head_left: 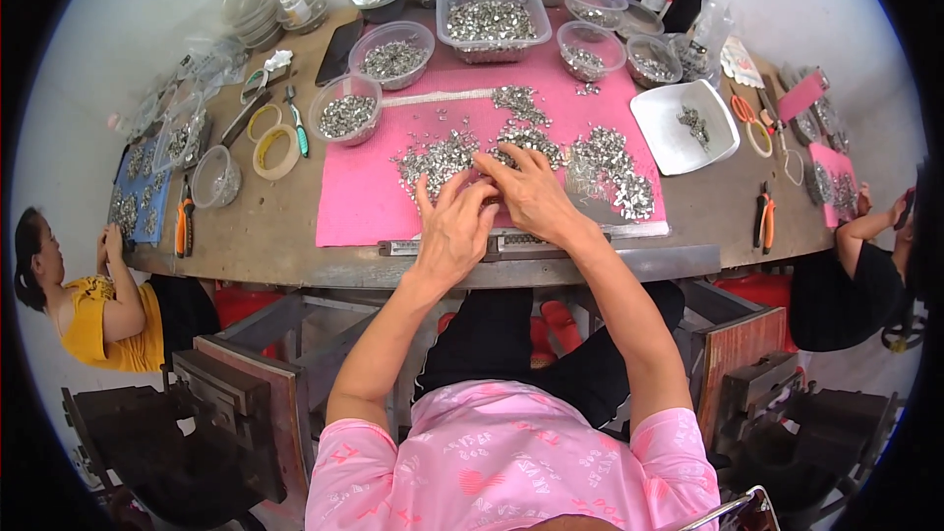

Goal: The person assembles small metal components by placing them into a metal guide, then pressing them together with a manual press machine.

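Note:
Both hands meet over a pink mat [364,199] at the table's front. My left hand [454,224] has its thumb and fingers bent inward against my right hand's fingertips. From the right, my right hand [536,199] curls its fingers to the same spot; whatever is pinched there is hidden. Loose small silvery metal pieces lie around them: a heap [433,159] by my left fingers, a darker heap [531,141] just beyond my right fingers, and another heap [612,169] to the right. A slotted metal bar [401,249] lies along the mat's front edge below my hands.
Clear tubs of metal pieces [346,118] stand along the back, with a white tray [730,138] at right. Orange-handled pliers [184,224] and tape rolls [276,151] lie left; more pliers [764,218] lie right. Other people sit at left [108,310] and right [851,280].

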Motion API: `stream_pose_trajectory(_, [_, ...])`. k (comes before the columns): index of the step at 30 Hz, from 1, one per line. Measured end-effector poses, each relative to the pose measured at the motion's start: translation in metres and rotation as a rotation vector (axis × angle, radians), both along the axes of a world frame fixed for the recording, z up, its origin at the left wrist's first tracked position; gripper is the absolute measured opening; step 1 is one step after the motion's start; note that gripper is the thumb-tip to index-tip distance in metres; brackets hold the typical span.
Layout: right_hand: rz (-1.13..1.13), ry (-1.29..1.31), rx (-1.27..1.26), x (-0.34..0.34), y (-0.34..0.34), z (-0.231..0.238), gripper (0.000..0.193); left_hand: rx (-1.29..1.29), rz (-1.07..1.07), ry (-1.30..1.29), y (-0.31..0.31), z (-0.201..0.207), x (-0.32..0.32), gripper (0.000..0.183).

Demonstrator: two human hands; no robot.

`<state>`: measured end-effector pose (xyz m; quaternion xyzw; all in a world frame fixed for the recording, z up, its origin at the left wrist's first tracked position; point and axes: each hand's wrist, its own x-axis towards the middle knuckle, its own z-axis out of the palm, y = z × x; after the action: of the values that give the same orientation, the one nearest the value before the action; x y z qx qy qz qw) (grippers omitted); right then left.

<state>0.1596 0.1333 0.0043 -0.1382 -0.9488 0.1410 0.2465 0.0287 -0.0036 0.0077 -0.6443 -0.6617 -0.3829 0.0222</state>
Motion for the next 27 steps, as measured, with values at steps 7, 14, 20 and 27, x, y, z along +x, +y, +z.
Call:
stream_pose_trajectory(7, [0.022, -0.043, -0.036, 0.015, 0.001, 0.006, 0.062, -0.247, -0.029, 0.21, -0.019, 0.002, -0.012, 0.041])
stream_pose_trajectory(14, [0.026, -0.03, 0.027, 0.004, -0.006, 0.001, 0.07, -0.253, -0.058, 0.256, -0.019, 0.002, -0.006, 0.049])
stream_pose_trajectory(20, [0.014, -0.091, -0.005, 0.026, -0.005, 0.009, 0.066, -0.22, 0.044, 0.238, -0.013, 0.009, -0.022, 0.057])
stream_pose_trajectory(27, [-0.006, -0.08, -0.018, 0.034, -0.013, 0.009, 0.066, -0.345, -0.035, 0.222, -0.002, 0.003, 0.004, 0.068])
